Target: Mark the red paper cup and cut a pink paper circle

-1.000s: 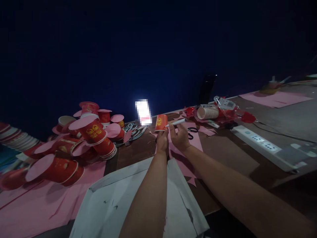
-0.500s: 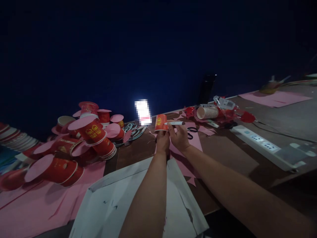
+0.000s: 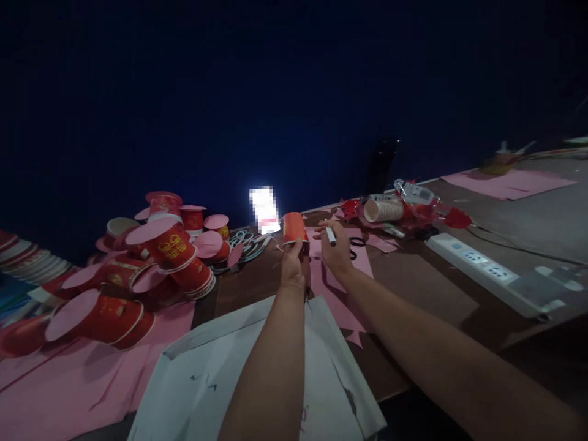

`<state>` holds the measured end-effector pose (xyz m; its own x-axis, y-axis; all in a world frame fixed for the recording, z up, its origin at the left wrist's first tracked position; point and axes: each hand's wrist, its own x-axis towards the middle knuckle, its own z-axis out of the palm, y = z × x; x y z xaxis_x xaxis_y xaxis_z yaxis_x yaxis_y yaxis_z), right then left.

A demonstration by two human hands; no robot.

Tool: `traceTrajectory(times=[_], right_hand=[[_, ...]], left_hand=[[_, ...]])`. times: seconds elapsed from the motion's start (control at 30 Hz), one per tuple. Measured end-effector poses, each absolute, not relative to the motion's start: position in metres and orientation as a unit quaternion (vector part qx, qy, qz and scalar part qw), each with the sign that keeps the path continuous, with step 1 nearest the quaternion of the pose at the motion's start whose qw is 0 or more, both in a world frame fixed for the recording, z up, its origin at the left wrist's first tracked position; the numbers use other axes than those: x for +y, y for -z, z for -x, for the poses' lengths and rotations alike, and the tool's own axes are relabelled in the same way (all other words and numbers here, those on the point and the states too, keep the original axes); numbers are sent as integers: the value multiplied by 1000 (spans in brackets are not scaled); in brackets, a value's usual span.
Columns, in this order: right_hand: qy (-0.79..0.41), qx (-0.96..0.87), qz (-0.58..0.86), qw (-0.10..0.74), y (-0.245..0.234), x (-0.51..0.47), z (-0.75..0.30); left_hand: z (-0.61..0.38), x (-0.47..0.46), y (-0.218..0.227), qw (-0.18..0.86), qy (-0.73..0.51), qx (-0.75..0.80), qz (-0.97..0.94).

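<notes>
My left hand (image 3: 293, 264) grips a red paper cup (image 3: 294, 227) near its white rim, which points down toward me. The side of the cup turned to me looks plain red. A little to the right, my right hand (image 3: 337, 251) is closed around a white marker (image 3: 330, 236), held apart from the cup. Under that hand lies pink paper (image 3: 342, 300), and black-handled scissors (image 3: 357, 247) rest on it just beyond. Past the cup glows a bright phone-like screen (image 3: 264, 208), blurred out.
Red cups with pink paper discs (image 3: 179, 245) are heaped at the left beside a stack of cups (image 3: 32, 257). A coiled cable (image 3: 243, 245) lies behind. Wrapped cups (image 3: 386, 210) and a power strip (image 3: 482, 269) are on the right. A white box lid (image 3: 220, 361) lies in front.
The marker has come away from the cup as my right hand drew back right and turned it. The cup has rotated in my left hand, so its yellow lettering no longer shows.
</notes>
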<state>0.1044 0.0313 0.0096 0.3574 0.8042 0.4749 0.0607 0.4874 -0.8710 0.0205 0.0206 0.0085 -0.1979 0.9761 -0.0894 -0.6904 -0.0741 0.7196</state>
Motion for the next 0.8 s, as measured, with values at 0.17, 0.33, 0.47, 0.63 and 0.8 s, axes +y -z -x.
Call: traceTrajectory(times=[0.17,0.33,0.47,0.63,0.8], right_hand=[[-473,-377,455,654,-5,38,-103],[-570,-368,357,642,-10,39,-105],[-634,-345,277,635,-13,39,-105],[-674,-264,272,634,-10,41,-107],[-714,-205,251,621,-12,44,-110]], left_hand=[[-22,14,-10,594,-667,351,-282],[-29,1,-10,442,-617,458,-463],[-32,-3,-12,403,-581,481,-519],[-33,-5,-14,400,-574,446,-558],[-32,-4,-11,453,-586,424,-521]])
